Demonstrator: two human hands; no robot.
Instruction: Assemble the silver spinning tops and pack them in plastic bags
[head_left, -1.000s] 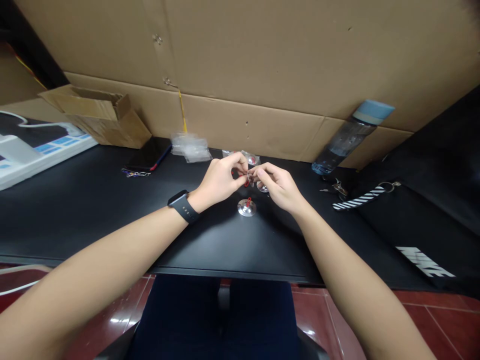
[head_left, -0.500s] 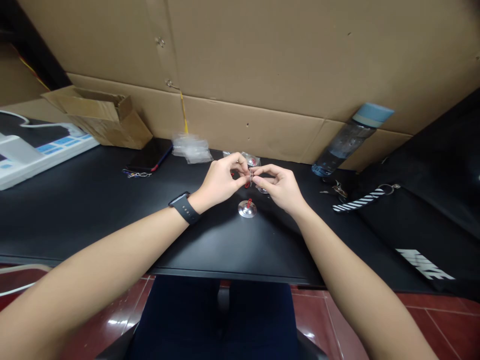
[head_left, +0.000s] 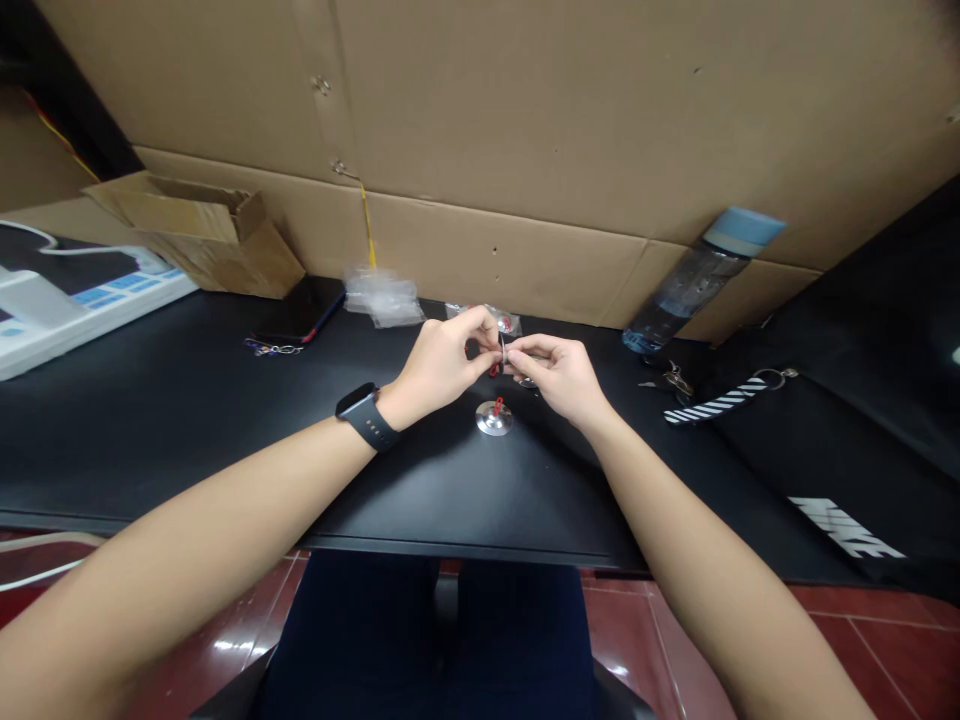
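Note:
My left hand (head_left: 442, 358) and my right hand (head_left: 559, 377) meet above the black desk (head_left: 187, 420), fingertips pinched together on a small metal ring with a red piece (head_left: 499, 354). A dark watch (head_left: 365, 414) sits on my left wrist. Just below the hands, a round silver disc with a red clip (head_left: 494, 416) lies on the desk. Behind the hands, a small clear bag with red-and-silver parts (head_left: 501, 319) rests near the cardboard wall; my fingers hide part of it.
A cardboard wall (head_left: 570, 130) backs the desk. At left are an open cardboard box (head_left: 199, 232), a white and blue device (head_left: 90, 295), a dark phone (head_left: 296, 312), and clear plastic bags (head_left: 382, 293). At right lean a water bottle (head_left: 694, 275), keys (head_left: 675, 380), a striped strap (head_left: 720, 400).
Both hands stay pinched on the small piece; the fingers shifted slightly. The view barely moved.

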